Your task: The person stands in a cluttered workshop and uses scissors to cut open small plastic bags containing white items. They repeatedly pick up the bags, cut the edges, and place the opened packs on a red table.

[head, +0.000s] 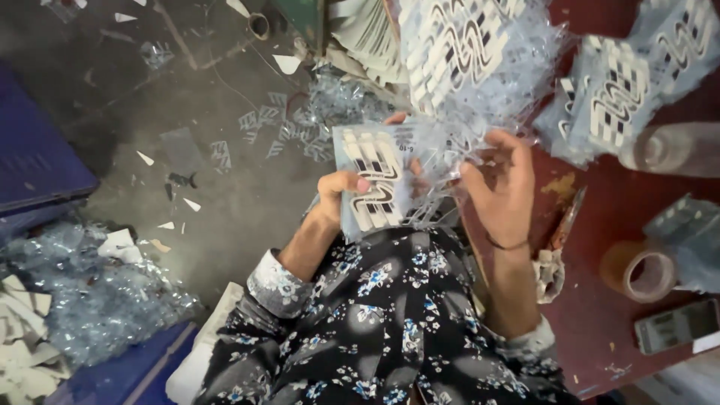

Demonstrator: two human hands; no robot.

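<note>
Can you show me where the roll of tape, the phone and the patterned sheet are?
roll of tape (638, 271), head view, on its brown rim.
phone (676, 325), head view, mid screen.
patterned sheet (373, 184), head view, on its wavy print.

Tape roll (640, 271) half behind plastic packet (688, 232); phone (677, 325) cut by right edge; sticker sheet (377, 180) print too blurred to read.

Seen from above, the left hand (341, 191) grips a patterned sticker sheet (375, 180) by its edge while the right hand (502, 187) pinches its clear film (442, 157), beside a red table (600, 315) bearing sheet stacks (622, 90), a tape roll (639, 271) and a phone (675, 324).
</note>
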